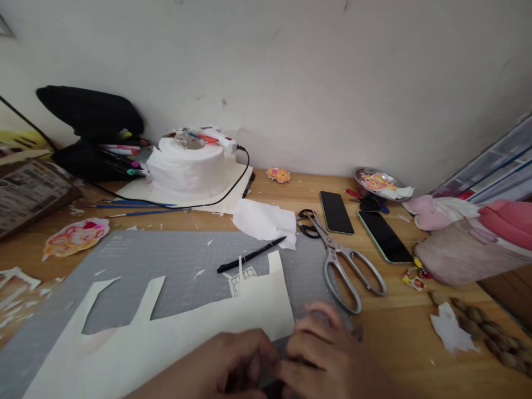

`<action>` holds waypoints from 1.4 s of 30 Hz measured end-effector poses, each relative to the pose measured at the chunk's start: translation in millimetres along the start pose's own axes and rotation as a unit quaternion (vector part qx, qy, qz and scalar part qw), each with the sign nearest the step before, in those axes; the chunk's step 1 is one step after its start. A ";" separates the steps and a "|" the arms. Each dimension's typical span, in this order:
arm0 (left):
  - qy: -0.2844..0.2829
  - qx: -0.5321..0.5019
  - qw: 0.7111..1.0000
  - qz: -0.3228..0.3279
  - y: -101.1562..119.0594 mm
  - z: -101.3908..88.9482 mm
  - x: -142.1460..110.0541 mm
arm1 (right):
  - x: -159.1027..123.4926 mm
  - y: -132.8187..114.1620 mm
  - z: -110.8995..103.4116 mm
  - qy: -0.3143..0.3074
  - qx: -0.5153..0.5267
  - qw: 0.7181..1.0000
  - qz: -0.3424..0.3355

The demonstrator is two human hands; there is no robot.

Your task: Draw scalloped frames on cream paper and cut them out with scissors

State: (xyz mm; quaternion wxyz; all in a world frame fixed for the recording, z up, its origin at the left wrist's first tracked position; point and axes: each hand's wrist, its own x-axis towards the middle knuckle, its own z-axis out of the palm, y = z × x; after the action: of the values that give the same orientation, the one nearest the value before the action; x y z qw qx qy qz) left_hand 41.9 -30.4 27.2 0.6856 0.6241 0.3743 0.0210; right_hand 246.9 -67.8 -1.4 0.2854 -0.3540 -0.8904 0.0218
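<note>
My left hand [233, 359] and my right hand [322, 349] meet at the bottom edge, fingers curled together. Something small and dark shows between them, too blurred and covered to name. Beneath them lies a large sheet of cream paper [195, 335] with notches cut along its upper edge. It rests on a grey cutting mat [183, 255]. A small piece of paper with drawn circles [244, 281] pokes out above the sheet. Close by is a black pen [251, 254]. To the right, big metal scissors [338, 260] lie beside small black-handled scissors [308, 224].
Two phones [336, 212] [385, 237] lie at the right, near a metal bowl [397, 180] and a pink bag [469, 244]. At the back, a glue gun [220, 138] with a cord sits on a white roll [187, 172]. Paper scraps, brushes [141, 213] and a coloured cutout [77, 237] lie left.
</note>
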 end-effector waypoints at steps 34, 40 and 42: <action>0.374 -0.025 0.919 0.122 -29.9 -31.1 19.4 | 118.9 87.3 4.9 -0.143 -0.036 0.969 0.197; 0.367 -0.039 0.918 0.145 -34.9 -31.7 21.1 | 83.7 72.2 -13.2 -0.032 0.325 0.871 0.366; 0.364 -0.039 0.919 0.145 -35.0 -32.2 21.6 | 71.6 65.6 -13.6 0.005 0.433 0.812 0.391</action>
State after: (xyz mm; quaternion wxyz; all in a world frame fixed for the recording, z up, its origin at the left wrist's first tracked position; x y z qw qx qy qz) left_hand 24.7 -0.3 -11.8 0.5152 0.5939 0.5020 0.3603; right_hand 252.5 25.0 29.5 0.3811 -0.5125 -0.5737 0.5129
